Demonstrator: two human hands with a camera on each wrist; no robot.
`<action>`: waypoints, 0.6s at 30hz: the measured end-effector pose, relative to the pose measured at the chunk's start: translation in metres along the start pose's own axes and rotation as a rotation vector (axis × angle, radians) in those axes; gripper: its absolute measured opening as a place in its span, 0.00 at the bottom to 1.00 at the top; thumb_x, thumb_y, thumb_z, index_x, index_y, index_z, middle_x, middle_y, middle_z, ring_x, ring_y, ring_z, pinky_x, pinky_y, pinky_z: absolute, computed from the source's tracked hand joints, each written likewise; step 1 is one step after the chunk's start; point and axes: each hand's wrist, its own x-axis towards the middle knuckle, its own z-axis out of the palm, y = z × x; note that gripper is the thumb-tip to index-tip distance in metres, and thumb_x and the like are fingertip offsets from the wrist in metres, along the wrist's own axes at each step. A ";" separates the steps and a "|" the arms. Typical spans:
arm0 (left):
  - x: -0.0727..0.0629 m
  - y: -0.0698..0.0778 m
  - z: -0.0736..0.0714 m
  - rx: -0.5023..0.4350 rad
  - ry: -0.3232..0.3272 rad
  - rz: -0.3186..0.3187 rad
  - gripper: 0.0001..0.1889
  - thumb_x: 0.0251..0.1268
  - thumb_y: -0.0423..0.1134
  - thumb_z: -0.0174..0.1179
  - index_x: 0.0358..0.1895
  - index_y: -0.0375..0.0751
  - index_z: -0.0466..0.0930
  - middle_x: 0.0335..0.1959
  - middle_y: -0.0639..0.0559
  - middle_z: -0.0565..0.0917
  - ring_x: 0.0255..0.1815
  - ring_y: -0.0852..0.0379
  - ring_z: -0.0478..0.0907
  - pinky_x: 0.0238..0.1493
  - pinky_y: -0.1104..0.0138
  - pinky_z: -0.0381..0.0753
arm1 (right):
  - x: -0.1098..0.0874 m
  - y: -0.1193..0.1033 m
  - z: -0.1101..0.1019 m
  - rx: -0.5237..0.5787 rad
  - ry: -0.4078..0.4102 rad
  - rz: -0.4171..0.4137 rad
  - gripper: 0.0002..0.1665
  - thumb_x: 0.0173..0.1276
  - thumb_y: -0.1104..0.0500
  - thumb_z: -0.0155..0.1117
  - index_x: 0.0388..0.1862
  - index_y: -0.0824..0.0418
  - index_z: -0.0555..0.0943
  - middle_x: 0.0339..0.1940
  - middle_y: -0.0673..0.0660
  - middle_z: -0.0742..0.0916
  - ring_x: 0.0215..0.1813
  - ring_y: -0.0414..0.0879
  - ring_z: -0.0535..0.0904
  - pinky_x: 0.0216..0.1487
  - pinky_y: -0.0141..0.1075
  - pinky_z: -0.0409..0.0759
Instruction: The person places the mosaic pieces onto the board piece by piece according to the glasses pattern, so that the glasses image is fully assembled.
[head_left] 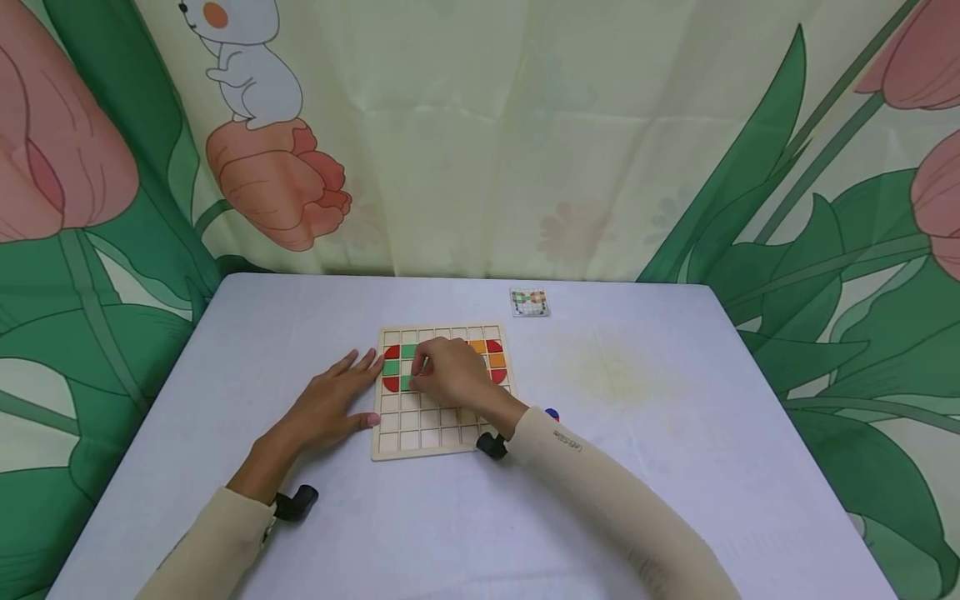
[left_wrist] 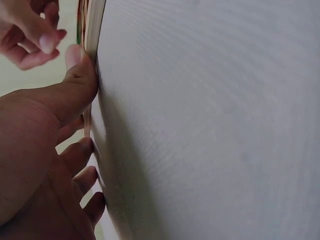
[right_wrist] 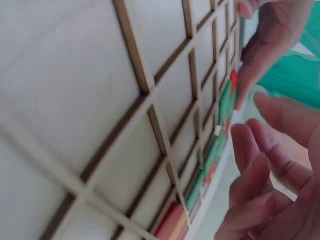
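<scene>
A wooden grid board (head_left: pixel 386 452) lies on the table with red, green and orange tiles in its upper rows. My left hand (head_left: pixel 333 404) is spread on the cloth, its fingertips and thumb touching the board's left edge. Over the board is my right hand (head_left: pixel 453 372), its fingers loosely bent beside a green tile (head_left: pixel 406 383) and hiding the middle cells. In the right wrist view, the right hand's fingers (right_wrist: pixel 250 180) are bent with the thumb apart, and no tile shows clearly between them. The left wrist view shows the left thumb (left_wrist: pixel 77 80) against the board's edge (left_wrist: pixel 94 30).
A small card with a coloured grid pattern (head_left: pixel 529 302) lies behind the board, to the right. A blue and red piece (head_left: pixel 552 413) shows beside the right sleeve, partly hidden. White cloth covers the table (head_left: pixel 637 483), and a printed curtain (head_left: pixel 480 167) hangs behind it.
</scene>
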 end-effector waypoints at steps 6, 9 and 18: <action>0.000 0.000 0.001 0.000 0.004 -0.004 0.52 0.63 0.50 0.76 0.86 0.44 0.57 0.87 0.41 0.57 0.88 0.31 0.48 0.76 0.27 0.60 | -0.021 0.007 -0.015 0.040 -0.009 -0.036 0.09 0.66 0.49 0.80 0.34 0.46 0.86 0.26 0.44 0.86 0.32 0.41 0.81 0.31 0.36 0.77; 0.001 0.000 0.002 -0.002 0.010 -0.008 0.52 0.62 0.50 0.77 0.86 0.44 0.57 0.87 0.41 0.57 0.88 0.31 0.48 0.76 0.27 0.61 | -0.033 0.012 -0.026 0.046 0.003 -0.034 0.09 0.66 0.48 0.80 0.35 0.45 0.86 0.27 0.44 0.86 0.32 0.41 0.81 0.31 0.36 0.77; 0.001 0.000 0.002 -0.004 0.003 -0.010 0.52 0.63 0.50 0.77 0.86 0.43 0.56 0.88 0.41 0.56 0.89 0.31 0.47 0.77 0.27 0.60 | -0.064 0.044 -0.060 0.082 0.066 0.061 0.08 0.66 0.49 0.80 0.39 0.47 0.88 0.31 0.46 0.86 0.34 0.46 0.80 0.30 0.37 0.74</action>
